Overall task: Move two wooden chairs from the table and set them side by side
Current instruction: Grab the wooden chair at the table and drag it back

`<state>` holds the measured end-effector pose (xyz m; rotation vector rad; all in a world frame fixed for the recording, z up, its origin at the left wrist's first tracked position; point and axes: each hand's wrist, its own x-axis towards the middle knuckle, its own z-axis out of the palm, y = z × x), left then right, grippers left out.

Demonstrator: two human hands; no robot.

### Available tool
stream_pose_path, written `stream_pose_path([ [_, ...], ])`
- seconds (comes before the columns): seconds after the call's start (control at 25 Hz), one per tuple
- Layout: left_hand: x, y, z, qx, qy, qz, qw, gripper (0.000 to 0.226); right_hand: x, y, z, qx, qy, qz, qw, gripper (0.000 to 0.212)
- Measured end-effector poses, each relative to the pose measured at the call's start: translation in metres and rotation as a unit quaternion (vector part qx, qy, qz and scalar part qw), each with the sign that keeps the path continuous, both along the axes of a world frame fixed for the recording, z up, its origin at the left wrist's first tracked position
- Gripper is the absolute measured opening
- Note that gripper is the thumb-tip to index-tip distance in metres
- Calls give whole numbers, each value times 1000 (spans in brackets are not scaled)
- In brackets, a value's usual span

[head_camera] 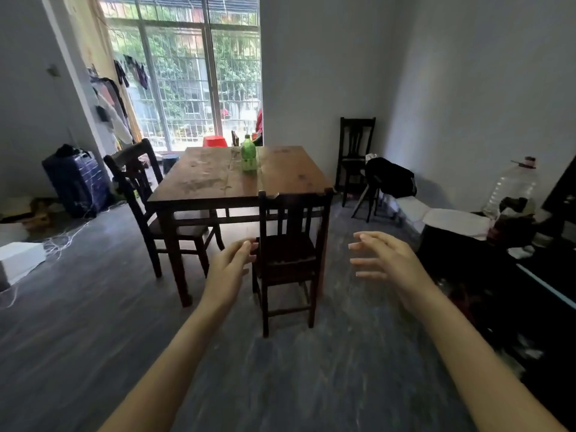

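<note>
A dark wooden chair (291,244) stands at the near side of the brown wooden table (218,182), its back against the table edge and its seat facing me. A second dark wooden chair (146,188) sits at the table's left side, seat tucked partly under it. My left hand (232,263) reaches forward beside the near chair's left edge, fingers apart, holding nothing. My right hand (383,257) hovers to the right of that chair, clear of it, fingers spread and empty.
A green bottle (248,154) stands on the table. A third dark chair (355,154) is against the far wall, a stool with a black bag (389,177) near it. A blue suitcase (76,182) and white box (20,260) lie left; dark furniture (498,275) lines the right.
</note>
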<state>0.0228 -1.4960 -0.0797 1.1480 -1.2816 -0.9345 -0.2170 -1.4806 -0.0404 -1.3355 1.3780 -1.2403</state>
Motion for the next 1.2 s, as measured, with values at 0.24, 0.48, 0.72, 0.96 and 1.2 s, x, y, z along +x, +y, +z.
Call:
stream_pose_path([
  [0.24, -32, -205, -27, 21, -36, 35, 999, 25, -26, -218, -22, 15, 45, 25, 999, 13],
  [0.48, -38, -372, -67, -1, -319, 50, 946, 44, -27, -405, -56, -26, 287, 75, 955, 41],
  [0.72, -43, -527, -97, -5, -537, -51, 842, 71, -14, -550, -103, -25, 498, 183, 847, 62],
  [0.96, -38, -594, -133, 91, -601, -141, 782, 37, -17, -625, -154, 38, 582, 253, 772, 67],
  [1.2, -42, -597, -138, 73, -596, -85, 795, 37, -16, -639, -174, -51, 595, 246, 764, 43],
])
